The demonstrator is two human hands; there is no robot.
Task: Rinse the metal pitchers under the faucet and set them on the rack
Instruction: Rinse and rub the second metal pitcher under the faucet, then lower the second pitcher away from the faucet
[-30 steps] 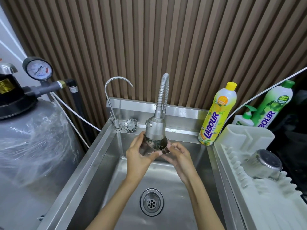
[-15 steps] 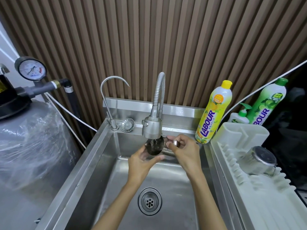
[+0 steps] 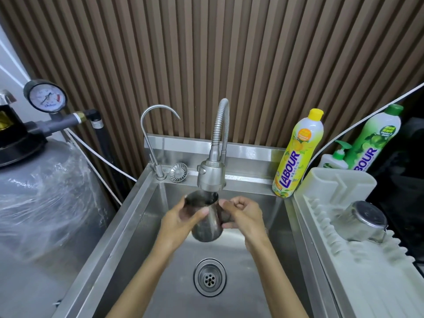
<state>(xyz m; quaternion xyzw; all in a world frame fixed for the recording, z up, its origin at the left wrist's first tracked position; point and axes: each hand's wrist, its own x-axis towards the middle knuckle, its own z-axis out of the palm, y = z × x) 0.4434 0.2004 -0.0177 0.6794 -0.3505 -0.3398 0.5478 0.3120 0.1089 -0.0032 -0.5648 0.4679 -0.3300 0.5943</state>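
Note:
A small metal pitcher (image 3: 206,226) is held upright over the steel sink (image 3: 142,216), its mouth right under the flexible faucet's spray head (image 3: 211,176). My left hand (image 3: 181,220) wraps the pitcher's left side, thumb across the front. My right hand (image 3: 243,213) is closed on its handle at the right. I cannot tell whether water is running. A second metal pitcher (image 3: 360,222) lies upside down on the white plastic rack (image 3: 344,260) at the right.
A thin gooseneck tap (image 3: 156,125) and a loose strainer cap (image 3: 178,172) sit at the sink's back left. Yellow (image 3: 296,154) and green (image 3: 371,141) dish soap bottles and a pump bottle (image 3: 336,158) stand behind the rack. A wrapped tank (image 3: 41,198) with a pressure gauge (image 3: 46,97) is at left. The drain (image 3: 209,277) lies below.
The pitcher has been lowered a little and turned upright under the spray head. My right hand moved from the rim area down onto the handle; my left hand stays on the body.

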